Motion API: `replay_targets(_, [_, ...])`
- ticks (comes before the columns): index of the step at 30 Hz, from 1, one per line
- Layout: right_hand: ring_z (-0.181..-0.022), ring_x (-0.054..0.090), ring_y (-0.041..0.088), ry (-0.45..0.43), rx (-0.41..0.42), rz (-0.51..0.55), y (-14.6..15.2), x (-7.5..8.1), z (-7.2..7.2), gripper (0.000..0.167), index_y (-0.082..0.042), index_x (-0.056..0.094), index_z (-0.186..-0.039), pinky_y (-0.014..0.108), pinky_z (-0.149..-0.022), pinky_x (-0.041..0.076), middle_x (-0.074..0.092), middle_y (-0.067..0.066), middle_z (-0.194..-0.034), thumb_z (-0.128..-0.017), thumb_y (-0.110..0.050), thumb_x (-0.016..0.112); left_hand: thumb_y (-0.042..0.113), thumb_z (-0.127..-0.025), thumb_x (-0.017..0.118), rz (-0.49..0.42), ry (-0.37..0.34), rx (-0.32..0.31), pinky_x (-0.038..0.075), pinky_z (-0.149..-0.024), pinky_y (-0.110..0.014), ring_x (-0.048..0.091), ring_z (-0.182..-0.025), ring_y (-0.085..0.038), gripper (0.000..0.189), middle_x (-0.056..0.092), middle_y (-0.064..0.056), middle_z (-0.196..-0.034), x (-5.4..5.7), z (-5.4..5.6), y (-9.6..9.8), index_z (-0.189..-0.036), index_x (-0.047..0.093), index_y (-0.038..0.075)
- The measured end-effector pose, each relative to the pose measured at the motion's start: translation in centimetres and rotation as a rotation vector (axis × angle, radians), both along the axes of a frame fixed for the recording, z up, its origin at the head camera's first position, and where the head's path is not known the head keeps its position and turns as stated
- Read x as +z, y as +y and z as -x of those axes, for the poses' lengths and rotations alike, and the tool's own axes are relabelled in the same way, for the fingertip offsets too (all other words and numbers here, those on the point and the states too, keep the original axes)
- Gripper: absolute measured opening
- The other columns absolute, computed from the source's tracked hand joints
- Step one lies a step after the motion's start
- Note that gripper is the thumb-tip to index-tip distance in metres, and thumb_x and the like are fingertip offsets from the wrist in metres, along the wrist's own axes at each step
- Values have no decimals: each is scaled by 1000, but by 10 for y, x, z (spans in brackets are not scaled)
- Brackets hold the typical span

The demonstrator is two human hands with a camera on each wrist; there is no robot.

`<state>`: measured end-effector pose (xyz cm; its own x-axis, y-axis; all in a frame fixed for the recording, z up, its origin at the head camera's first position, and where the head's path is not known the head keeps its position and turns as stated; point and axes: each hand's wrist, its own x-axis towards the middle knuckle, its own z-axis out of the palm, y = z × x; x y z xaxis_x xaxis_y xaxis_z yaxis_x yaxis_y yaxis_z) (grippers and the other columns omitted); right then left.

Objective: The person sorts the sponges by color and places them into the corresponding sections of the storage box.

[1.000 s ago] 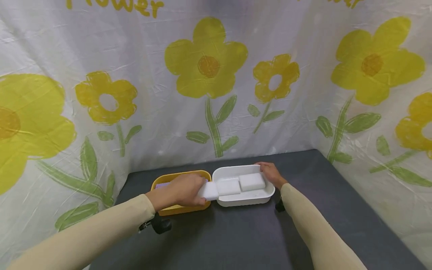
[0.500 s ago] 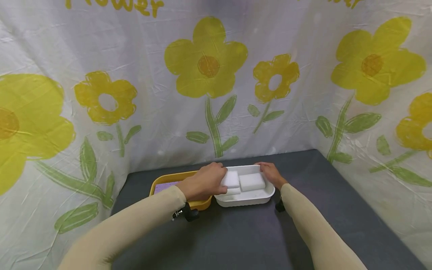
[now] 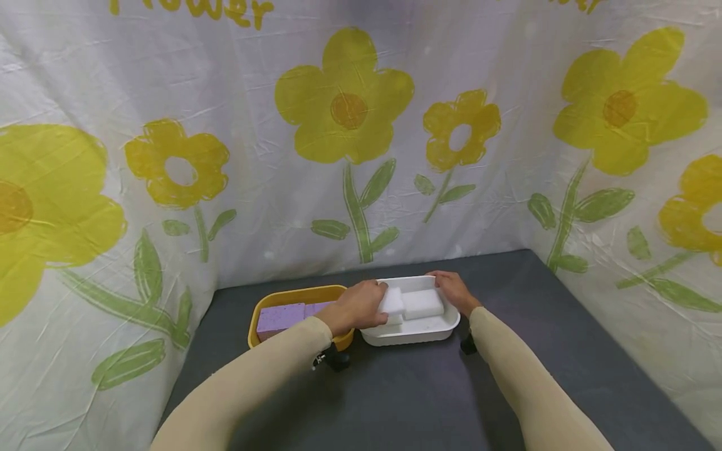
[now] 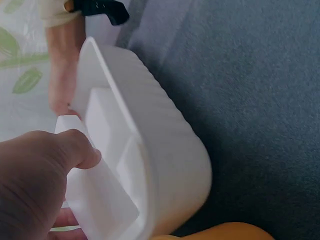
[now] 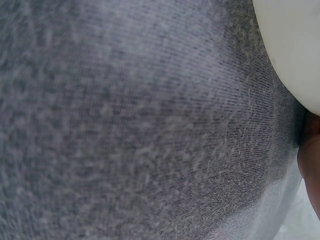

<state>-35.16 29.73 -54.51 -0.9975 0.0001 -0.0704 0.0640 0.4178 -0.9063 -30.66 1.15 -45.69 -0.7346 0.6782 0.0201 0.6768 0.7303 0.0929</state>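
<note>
My left hand [image 3: 361,305] pinches a white sponge block [image 3: 392,301] over the left end of a white plastic basket [image 3: 408,339]. In the left wrist view, the thumb lies across the tilted sponge [image 4: 102,197] right at the basket's rim. Inside the basket lie another white sponge [image 3: 424,304] and part of a lower one [image 3: 395,320], mostly hidden under the held block. At the basket's right end, my right hand [image 3: 455,292] grips the rim. The right wrist view has only a slice of that hand [image 5: 312,170] beside the basket's wall [image 5: 295,40].
Against the white basket's left side stands a yellow basket [image 3: 299,293] with purple sponge blocks [image 3: 280,318] in it, partly covered by my left forearm. Both sit on a dark grey cloth-covered table [image 3: 406,394]. A flower-printed curtain [image 3: 254,238] hangs behind and at the sides.
My left hand has carried the white sponge rightward from over the yellow basket to over the white one, uncovering purple blocks. My right hand has stayed at the rim.
</note>
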Motion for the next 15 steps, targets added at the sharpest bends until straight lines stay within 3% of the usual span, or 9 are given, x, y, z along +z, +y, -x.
replay_targets(10, [-129, 62, 41, -18, 5, 2, 0, 0, 1, 50, 4, 67, -143, 52, -106, 47, 65, 28, -147, -103, -10, 41, 30, -95, 82, 12, -8, 38, 60, -95, -44, 73, -109, -32, 55, 72, -18, -122, -17, 8, -2, -138, 63, 0])
replay_targets(15, [-130, 62, 41, -27, 4, 6, -1, 2, -2, 50, 4, 67, -143, 54, -107, 48, 65, 28, -146, -103, -10, 41, 31, -96, 82, 43, 5, 41, 62, -90, -43, 72, -104, -28, 46, 73, -15, -116, -27, 8, 0, -127, 67, 2])
